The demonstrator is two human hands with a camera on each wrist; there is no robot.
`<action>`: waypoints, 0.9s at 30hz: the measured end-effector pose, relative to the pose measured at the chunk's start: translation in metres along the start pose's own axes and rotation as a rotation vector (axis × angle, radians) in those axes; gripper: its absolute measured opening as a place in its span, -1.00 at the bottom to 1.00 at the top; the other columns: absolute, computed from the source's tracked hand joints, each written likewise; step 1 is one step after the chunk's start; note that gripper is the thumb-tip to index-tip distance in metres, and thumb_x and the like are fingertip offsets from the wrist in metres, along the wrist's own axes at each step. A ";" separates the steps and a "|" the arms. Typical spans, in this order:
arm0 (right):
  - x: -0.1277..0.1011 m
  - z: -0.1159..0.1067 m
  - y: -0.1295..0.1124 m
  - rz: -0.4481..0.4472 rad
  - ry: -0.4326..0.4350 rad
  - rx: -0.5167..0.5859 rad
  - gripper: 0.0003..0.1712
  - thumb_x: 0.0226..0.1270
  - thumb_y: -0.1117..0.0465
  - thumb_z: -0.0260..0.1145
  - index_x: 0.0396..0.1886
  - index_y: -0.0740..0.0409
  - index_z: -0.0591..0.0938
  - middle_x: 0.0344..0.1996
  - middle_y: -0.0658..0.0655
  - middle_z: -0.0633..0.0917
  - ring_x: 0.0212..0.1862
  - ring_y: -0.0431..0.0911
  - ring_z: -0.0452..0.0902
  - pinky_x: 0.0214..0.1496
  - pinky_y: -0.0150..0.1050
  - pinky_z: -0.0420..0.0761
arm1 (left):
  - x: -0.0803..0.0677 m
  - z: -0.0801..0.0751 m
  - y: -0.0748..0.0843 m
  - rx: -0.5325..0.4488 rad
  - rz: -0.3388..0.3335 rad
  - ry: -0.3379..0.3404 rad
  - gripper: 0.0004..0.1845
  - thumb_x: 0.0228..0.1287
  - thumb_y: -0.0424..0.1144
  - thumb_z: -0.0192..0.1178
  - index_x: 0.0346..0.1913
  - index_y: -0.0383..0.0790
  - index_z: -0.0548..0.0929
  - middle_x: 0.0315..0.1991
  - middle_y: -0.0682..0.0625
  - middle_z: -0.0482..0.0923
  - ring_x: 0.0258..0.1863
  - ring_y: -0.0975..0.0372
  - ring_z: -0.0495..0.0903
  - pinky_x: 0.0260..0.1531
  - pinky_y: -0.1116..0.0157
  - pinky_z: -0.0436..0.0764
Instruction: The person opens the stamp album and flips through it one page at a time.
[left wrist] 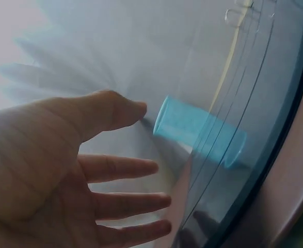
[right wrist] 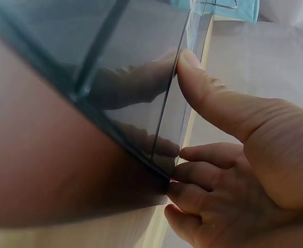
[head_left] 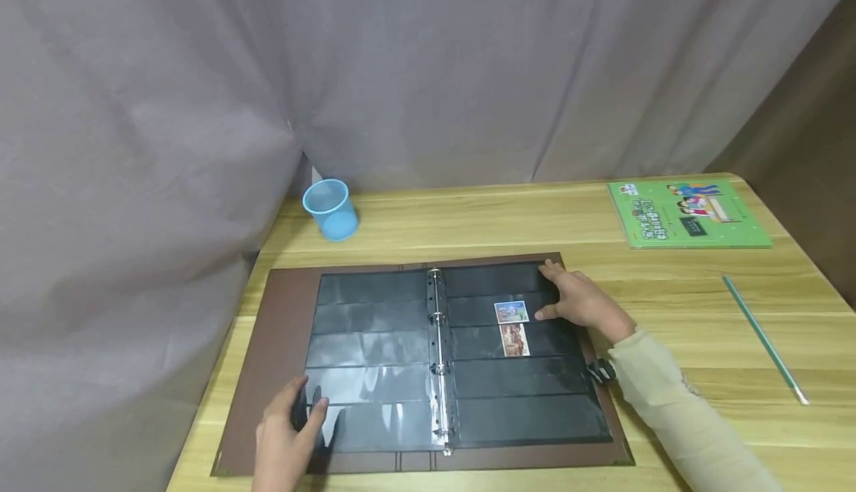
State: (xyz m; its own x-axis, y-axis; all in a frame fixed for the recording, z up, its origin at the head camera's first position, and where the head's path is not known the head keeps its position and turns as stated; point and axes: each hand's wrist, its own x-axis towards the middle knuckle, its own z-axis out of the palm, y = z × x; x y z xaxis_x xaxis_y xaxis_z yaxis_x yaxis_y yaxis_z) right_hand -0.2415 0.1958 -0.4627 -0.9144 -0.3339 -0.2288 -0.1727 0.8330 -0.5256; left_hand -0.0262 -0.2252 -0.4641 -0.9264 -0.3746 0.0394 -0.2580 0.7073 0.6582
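Observation:
A brown ring-binder album [head_left: 281, 314] lies open on the wooden table [head_left: 669, 291]. Its black pocket pages have glossy clear strips. Two small stamps [head_left: 511, 311] sit one above the other on the right page [head_left: 521, 395]. My left hand [head_left: 304, 403] rests flat on the lower corner of the left page [head_left: 368, 328], fingers straight [left wrist: 125, 168]. At the right page's upper outer edge my right hand [head_left: 568, 295] pinches the sheet. Its thumb [right wrist: 203, 88] presses on top and its curled fingers [right wrist: 192, 181] tuck in at the edge.
A light blue mesh cup [head_left: 329, 208] stands at the table's far left by the grey curtain [head_left: 428, 68]. A green booklet [head_left: 689, 213] lies at the far right corner. A thin green stick [head_left: 765, 340] lies along the right side.

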 end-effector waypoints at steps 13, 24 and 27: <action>-0.011 0.006 -0.002 -0.080 0.054 -0.018 -0.01 0.20 0.20 0.52 0.46 0.55 0.23 0.46 0.58 0.13 0.44 0.50 0.06 0.43 0.34 0.11 | 0.003 0.035 0.024 -0.062 0.223 -0.091 -0.23 0.06 -0.25 0.54 0.36 -0.34 0.48 0.38 -0.43 0.34 0.39 -0.33 0.25 0.27 -0.35 0.26; -0.017 0.013 -0.013 -0.134 0.239 -0.056 -0.09 0.02 0.38 0.59 0.32 0.64 0.35 0.22 0.64 0.46 0.24 0.48 0.41 0.28 0.32 0.40 | 0.007 0.053 0.036 -0.052 0.258 -0.243 -0.10 -0.01 -0.20 0.58 0.44 -0.27 0.42 0.49 -0.41 0.17 0.49 -0.35 -0.01 0.28 -0.50 -0.18; -0.016 0.015 -0.014 -0.128 0.270 -0.048 -0.08 -0.03 0.41 0.61 0.31 0.61 0.37 0.12 0.59 0.56 0.09 0.39 0.55 0.15 0.27 0.53 | 0.006 0.058 0.038 -0.017 0.259 -0.279 -0.08 -0.06 -0.15 0.60 0.43 -0.25 0.44 0.49 -0.41 0.16 0.49 -0.38 -0.02 0.25 -0.54 -0.21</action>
State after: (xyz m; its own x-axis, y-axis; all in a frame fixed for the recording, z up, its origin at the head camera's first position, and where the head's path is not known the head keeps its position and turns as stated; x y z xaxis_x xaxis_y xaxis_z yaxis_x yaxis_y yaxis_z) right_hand -0.2186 0.1826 -0.4636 -0.9471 -0.3139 0.0662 -0.3043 0.8138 -0.4951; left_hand -0.0575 -0.1665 -0.4825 -1.0000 -0.0051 0.0015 -0.0028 0.7464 0.6655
